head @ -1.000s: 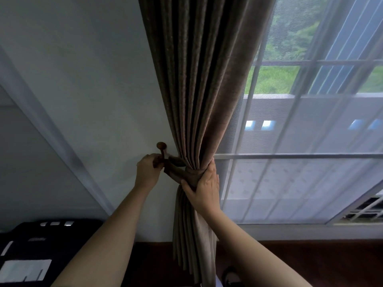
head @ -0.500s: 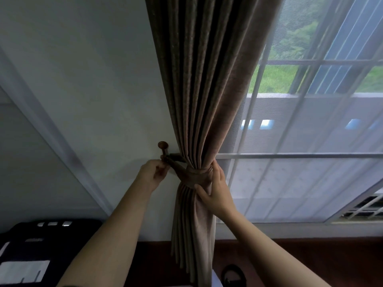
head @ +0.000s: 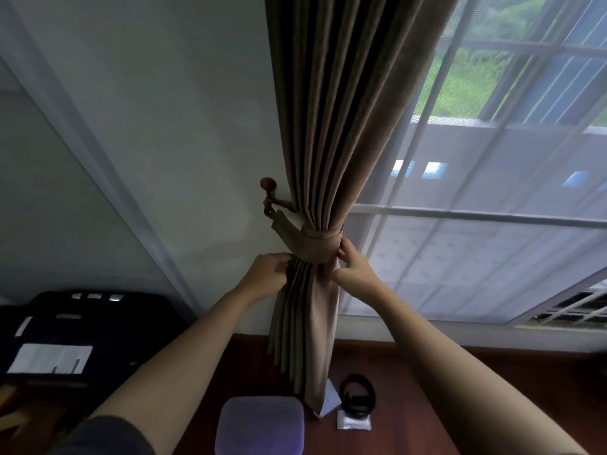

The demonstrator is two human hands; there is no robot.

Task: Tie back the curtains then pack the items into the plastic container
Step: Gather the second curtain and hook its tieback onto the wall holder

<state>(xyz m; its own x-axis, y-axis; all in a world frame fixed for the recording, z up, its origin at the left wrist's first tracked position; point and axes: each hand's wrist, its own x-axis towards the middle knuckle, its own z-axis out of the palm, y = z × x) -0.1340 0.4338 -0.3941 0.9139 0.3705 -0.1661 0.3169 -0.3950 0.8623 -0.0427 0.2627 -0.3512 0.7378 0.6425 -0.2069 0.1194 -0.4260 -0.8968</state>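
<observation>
- One brown curtain [head: 331, 126] hangs by the window [head: 492, 192], gathered into a tight bunch by one matching tieback [head: 320, 239].
- The tieback runs left to one wooden knob hook [head: 268, 188] on the wall [head: 164, 126].
- Two bare hands are up at the curtain, just under the tieback.
- The left hand [head: 267, 274] has its fingers closed on the pleats at the left edge of the bunch.
- The right hand [head: 353, 267] pinches the fabric at the right side, fingers [head: 343, 249] touching the lower edge of the tieback, thumb pressed into the folds.
- Below, one plastic container [head: 262, 425] with a purplish lid sits on the reddish-brown worktop [head: 410, 389], just left of the curtain's hem.
- To the right of the hem lie one coiled black strap [head: 357, 394], one small silvery packet [head: 354, 421] touching it, and one pale sheet [head: 331, 402] partly hidden by the curtain.
- One dark case [head: 82, 323] sits far left.
</observation>
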